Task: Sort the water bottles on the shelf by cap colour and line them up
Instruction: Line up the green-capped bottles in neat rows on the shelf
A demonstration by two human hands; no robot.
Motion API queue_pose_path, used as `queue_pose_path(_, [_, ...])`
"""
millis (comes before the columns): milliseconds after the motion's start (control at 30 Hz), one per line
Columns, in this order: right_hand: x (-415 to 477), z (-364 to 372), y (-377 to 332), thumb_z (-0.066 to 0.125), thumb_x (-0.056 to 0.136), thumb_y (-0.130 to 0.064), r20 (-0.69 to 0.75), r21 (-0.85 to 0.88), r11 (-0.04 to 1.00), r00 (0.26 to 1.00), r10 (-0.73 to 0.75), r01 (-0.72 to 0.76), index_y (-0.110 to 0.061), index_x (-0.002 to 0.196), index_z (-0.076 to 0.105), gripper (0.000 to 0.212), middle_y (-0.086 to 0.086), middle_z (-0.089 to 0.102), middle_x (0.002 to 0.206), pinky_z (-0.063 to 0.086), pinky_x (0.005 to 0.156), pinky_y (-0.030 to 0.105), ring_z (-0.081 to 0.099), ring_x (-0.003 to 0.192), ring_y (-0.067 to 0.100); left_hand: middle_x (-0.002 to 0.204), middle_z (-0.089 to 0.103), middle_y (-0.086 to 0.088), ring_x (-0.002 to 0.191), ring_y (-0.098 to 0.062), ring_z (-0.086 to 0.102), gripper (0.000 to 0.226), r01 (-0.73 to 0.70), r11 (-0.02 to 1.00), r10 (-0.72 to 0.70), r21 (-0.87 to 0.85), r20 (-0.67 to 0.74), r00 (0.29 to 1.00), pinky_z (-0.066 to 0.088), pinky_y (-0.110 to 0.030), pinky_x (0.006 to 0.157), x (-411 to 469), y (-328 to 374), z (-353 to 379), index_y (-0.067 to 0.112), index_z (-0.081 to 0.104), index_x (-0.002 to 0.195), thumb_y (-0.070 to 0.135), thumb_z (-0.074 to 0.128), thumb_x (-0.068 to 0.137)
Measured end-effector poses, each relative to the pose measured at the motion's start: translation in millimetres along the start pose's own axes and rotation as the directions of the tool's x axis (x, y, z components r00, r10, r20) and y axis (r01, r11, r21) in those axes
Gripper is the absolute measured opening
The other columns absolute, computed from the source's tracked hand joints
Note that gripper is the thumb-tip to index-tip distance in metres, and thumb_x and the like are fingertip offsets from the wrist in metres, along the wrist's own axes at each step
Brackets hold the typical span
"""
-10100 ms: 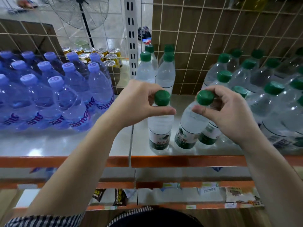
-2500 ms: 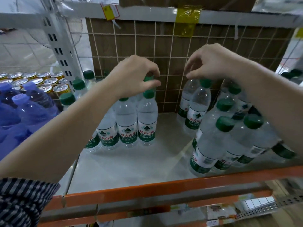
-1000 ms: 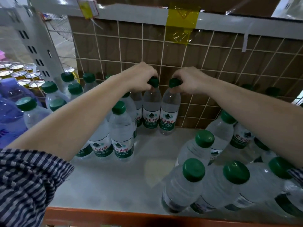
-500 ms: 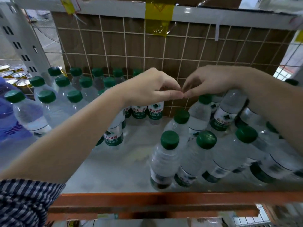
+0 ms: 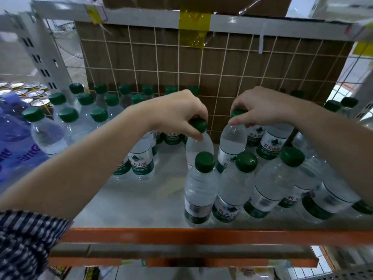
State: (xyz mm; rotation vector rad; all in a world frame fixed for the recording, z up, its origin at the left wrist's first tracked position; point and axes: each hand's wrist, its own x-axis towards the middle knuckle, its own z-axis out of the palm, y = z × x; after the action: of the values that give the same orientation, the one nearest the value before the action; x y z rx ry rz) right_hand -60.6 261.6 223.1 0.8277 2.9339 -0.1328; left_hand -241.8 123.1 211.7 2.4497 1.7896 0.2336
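Green caps [image 5: 198, 125] are pinched by curled fingers [image 5: 189, 130]: left bottle [image 5: 198, 147] by the left hand [image 5: 177, 110], right bottle [image 5: 232, 140] by the right hand [image 5: 260, 108].

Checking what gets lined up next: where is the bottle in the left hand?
Head view, centre: the green-capped bottle, its cap pinched by the left hand, is behind the leftmost front bottle and left of the one in the right hand.

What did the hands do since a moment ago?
They were empty, fingertips together. Now the left hand pinches a green-capped bottle by its cap and the right hand pinches the neighbour bottle likewise. The lined-up rows on the left stayed put.
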Motion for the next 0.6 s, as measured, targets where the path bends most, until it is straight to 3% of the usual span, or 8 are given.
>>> queue_pose_path(133, [19.9,-5.5,-10.6,0.063,0.089,-0.045,0.001,-0.009,0.999,0.999,-0.047,0.047,-0.018,0.106,0.066,0.033,0.0,0.069,0.091,0.056,0.07,0.03,0.066,0.077,0.011,0.084,0.058,0.017,0.076,0.007,0.054,0.036,0.031,0.998,-0.03,0.051,-0.019,0.999,0.04,-0.007,0.068,-5.7,-30.4,-12.3,0.016,0.068,0.108,0.041,0.072,0.081])
queue_pose_path(233, [39.0,-10.2,-21.8,0.061,0.089,-0.045,-0.012,0.0,0.997,0.997,-0.078,0.078,-0.016,0.108,0.066,0.034,0.002,0.069,0.096,0.055,0.076,0.033,0.065,0.083,0.015,0.08,0.05,0.025,0.072,0.007,0.05,0.038,0.073,0.992,-0.071,0.102,-0.023,0.997,0.035,-0.012,0.067,-6.7,-53.1,-20.8,0.017,0.068,0.111,0.04,0.073,0.081])
queue_pose_path(333, [57.3,-15.2,-35.5,0.063,0.089,-0.041,-0.025,0.03,0.994,0.994,-0.105,0.106,-0.014,0.107,0.065,0.033,0.0,0.068,0.088,0.054,0.068,0.029,0.065,0.076,0.013,0.083,0.056,0.015,0.073,-0.001,0.052,0.039,0.12,0.984,-0.121,0.129,-0.005,0.993,0.042,-0.022,0.072,-6.0,-72.1,-24.4,0.015,0.068,0.11,0.038,0.075,0.08])
queue_pose_path(433, [74.4,-12.2,-47.3,0.065,0.088,-0.039,-0.01,0.044,0.991,0.992,-0.129,0.129,-0.014,0.107,0.065,0.031,0.001,0.068,0.084,0.057,0.066,0.031,0.067,0.072,0.014,0.094,0.064,0.005,0.084,-0.01,0.055,0.038,0.157,0.974,-0.159,0.163,-0.001,0.987,0.044,-0.028,0.079,-4.8,-85.2,-19.7,0.015,0.068,0.112,0.033,0.076,0.08])
queue_pose_path(600, [91.7,2.7,-53.5,0.067,0.087,-0.041,-0.014,0.136,0.981,0.991,-0.136,0.137,-0.017,0.111,0.063,0.034,-0.004,0.067,0.087,0.049,0.057,0.018,0.067,0.064,0.003,0.112,0.066,0.002,0.105,-0.015,0.058,0.041,0.214,0.972,-0.212,0.1,-0.036,0.977,0.047,-0.033,0.094,-8.1,-94.4,-13.3,0.017,0.064,0.12,0.017,0.075,0.08])
